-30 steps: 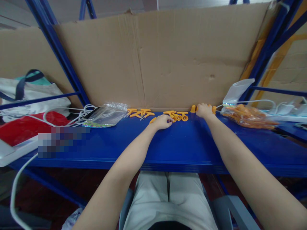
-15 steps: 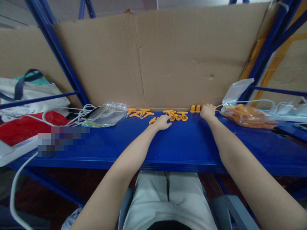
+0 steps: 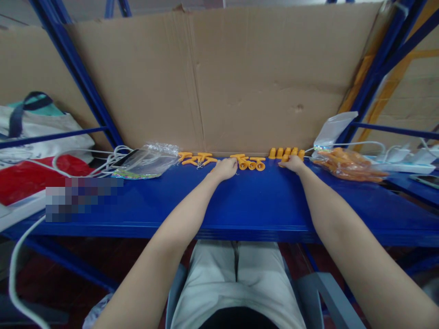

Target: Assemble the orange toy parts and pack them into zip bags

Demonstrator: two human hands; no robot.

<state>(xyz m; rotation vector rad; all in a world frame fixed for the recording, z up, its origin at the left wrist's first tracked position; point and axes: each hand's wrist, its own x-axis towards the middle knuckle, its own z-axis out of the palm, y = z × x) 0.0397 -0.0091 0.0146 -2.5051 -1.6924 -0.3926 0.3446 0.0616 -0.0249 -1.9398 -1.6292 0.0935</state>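
My left hand (image 3: 226, 169) rests on the blue table with its fingers curled in; what they hold, if anything, is hidden. A sliver of orange shows beside its wrist. Just right of it lie orange T-shaped handles (image 3: 257, 159) and round orange cups (image 3: 252, 165) with open ends facing me. My right hand (image 3: 292, 163) is closed around an orange cup-shaped piece (image 3: 285, 158), partly covered by the fingers. Behind it, several similar orange cups (image 3: 280, 152) stand in a row along the cardboard. Further left lie more orange handles (image 3: 205, 160) with small metal hooks or chains.
A clear bag of orange parts (image 3: 346, 165) lies to the right, near a white power strip (image 3: 408, 167). At left are an empty-looking clear bag (image 3: 147, 162), white cables (image 3: 120, 155) and a red bag (image 3: 41, 178). A cardboard sheet (image 3: 260, 82) walls off the back.
My right hand has shifted slightly left and toward me, showing more of the cup row. My left hand's fingers have curled in, and the orange piece beside it is now mostly hidden.
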